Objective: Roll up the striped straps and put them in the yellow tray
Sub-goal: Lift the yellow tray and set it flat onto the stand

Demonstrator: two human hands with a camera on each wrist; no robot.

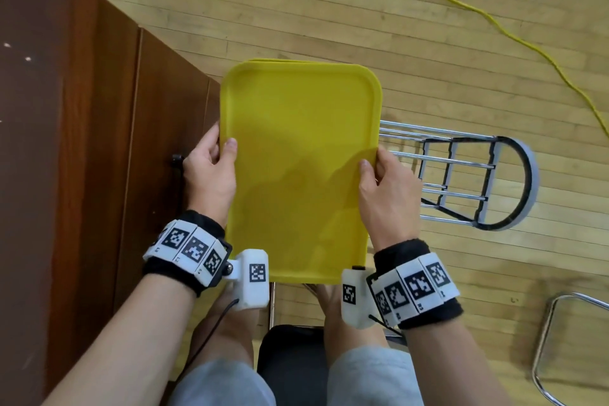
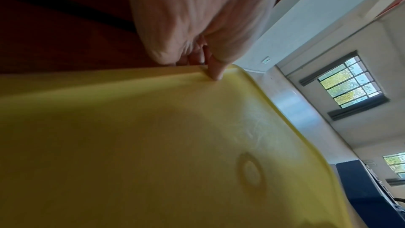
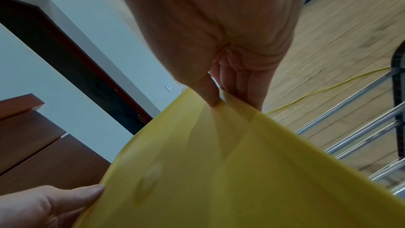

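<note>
— Two hands on one yellow tray [image 1: 298, 155], is that right?

— Yes. The tray is held up in the air in front of the seated person, above their knees, long side pointing away from them. The left hand [image 1: 211, 168] pinches the tray's left rim, thumb on the upper face and fingers curled underneath; the left wrist view shows that thumb [image 2: 215, 70] pressed over the rim.

— And the other side?

— The right hand [image 1: 387, 188] grips the tray's right rim the same way — thumb on top, fingers tucked below. In the right wrist view the thumb [image 3: 208, 93] sits on the yellow surface and the fingers wrap behind the edge.

— Anything lying in the tray?

— Its face shows only plain yellow with some shadow. A second yellow edge peeks out along the far rim, so there may be another tray stacked beneath; I cannot tell for sure.

— What surrounds the tray?

— To the tray's left stands a dark brown wooden cabinet [image 1: 82, 142], just beside the left hand. To the tray's right, a chrome wire rack [image 1: 461, 175] lies on the pale wooden floor [image 1: 329, 10]. Beyond the tray, toward the upper right, a yellow cable [image 1: 478, 11] trails across the floor. Below the tray is a black chair seat [image 1: 290, 359] — between the person's legs.
</note>
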